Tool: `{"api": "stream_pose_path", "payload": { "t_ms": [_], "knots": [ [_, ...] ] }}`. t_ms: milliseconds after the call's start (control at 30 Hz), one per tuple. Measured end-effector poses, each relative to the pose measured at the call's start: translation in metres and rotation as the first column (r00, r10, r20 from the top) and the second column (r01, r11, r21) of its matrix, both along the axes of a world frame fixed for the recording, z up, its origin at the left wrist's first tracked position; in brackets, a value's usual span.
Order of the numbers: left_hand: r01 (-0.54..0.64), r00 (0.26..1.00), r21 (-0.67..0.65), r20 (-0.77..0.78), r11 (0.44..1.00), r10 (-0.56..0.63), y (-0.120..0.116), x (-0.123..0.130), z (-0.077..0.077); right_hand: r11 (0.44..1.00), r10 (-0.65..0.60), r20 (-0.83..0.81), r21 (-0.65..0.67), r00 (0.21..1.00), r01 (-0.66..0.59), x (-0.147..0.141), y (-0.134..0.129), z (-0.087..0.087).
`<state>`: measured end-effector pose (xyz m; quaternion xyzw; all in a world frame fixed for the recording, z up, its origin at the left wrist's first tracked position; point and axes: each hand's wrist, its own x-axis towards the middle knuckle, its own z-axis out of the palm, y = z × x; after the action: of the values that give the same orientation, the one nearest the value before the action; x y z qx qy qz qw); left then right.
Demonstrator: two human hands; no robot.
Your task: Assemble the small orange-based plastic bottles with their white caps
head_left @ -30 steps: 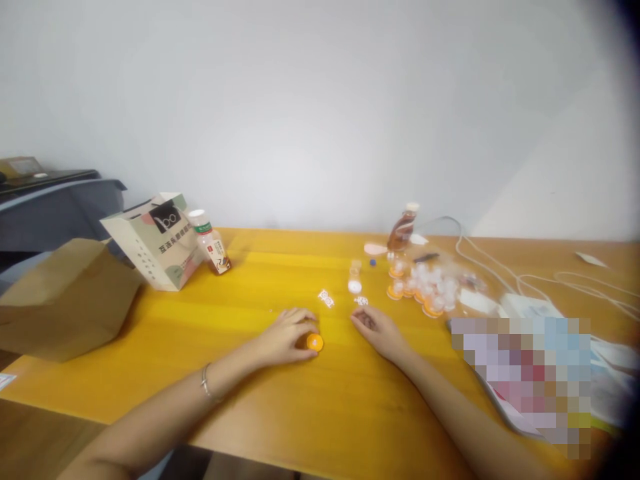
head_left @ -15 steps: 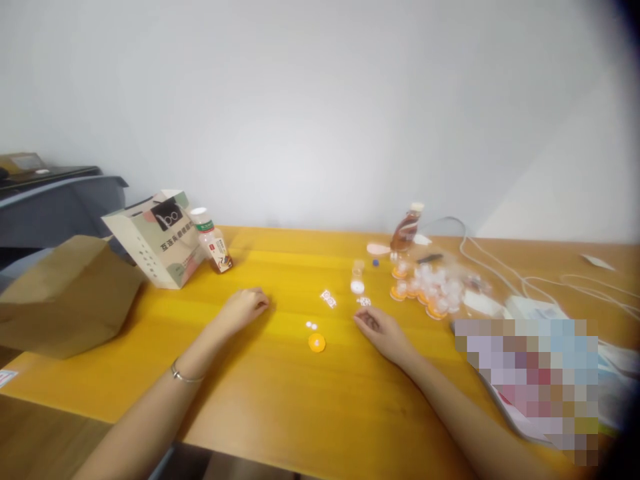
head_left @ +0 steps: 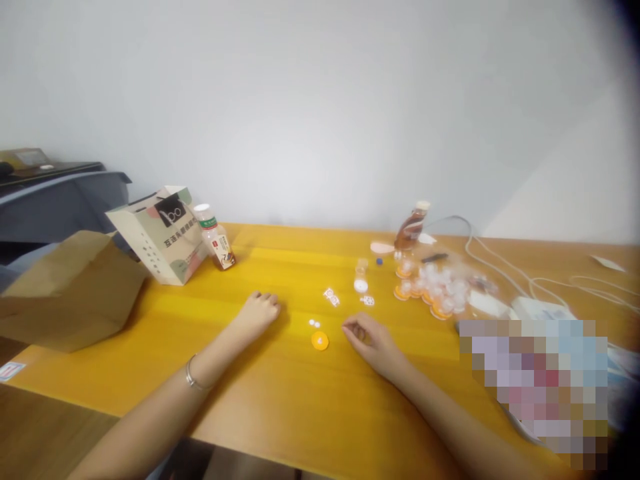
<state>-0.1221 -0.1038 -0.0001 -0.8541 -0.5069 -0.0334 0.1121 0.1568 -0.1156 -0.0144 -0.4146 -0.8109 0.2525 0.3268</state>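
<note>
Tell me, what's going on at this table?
Someone's left hand and right hand are curled over a table, on either side of an orange disc. Neither touches it, and I can't tell whether either grip holds anything. Two white dots lie just beyond it, and orange-and-white pieces are clustered off to the right.

office-like room: desk [head_left: 290, 407], cables [head_left: 535, 283]

Head-worn view, looking forward and down, over the table [head_left: 280, 407], wall [head_left: 310, 120] beyond

left hand [head_left: 259, 315] hides its fingertips; brown bag [head_left: 75, 293] is cut off.
</note>
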Motion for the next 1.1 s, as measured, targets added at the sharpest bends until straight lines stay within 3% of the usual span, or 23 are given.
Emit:
{"api": "stream_pose_path", "payload": {
  "t_ms": [133,200,300,400,867,1100],
  "knots": [
    [0.003,0.999,0.009,0.033,1.000,-0.004,0.000,0.004,-0.002,0.997,0.055,-0.012,0.059,0.998,-0.054,-0.010,-0.012,0.000],
    [0.033,0.991,0.001,0.133,0.999,-0.033,-0.004,0.012,-0.002,0.994,0.079,-0.020,0.082,0.997,-0.077,-0.015,-0.016,-0.002],
    [0.168,0.911,-0.039,0.389,0.985,-0.140,-0.014,0.031,-0.003,0.988,0.133,-0.025,0.083,0.991,-0.130,-0.021,-0.019,-0.006],
    [0.267,0.849,-0.063,0.487,0.962,-0.204,-0.023,0.050,-0.005,0.986,0.158,-0.018,0.048,0.987,-0.157,-0.023,-0.019,-0.010],
    [0.297,0.857,-0.054,0.455,0.953,-0.241,-0.029,0.060,-0.010,0.991,0.137,0.020,-0.002,0.990,-0.137,-0.025,-0.016,-0.013],
    [0.327,0.868,0.035,0.384,0.944,-0.315,-0.030,0.060,-0.011,0.992,0.129,0.008,0.007,0.992,-0.129,-0.025,-0.016,-0.015]
  ]
}}
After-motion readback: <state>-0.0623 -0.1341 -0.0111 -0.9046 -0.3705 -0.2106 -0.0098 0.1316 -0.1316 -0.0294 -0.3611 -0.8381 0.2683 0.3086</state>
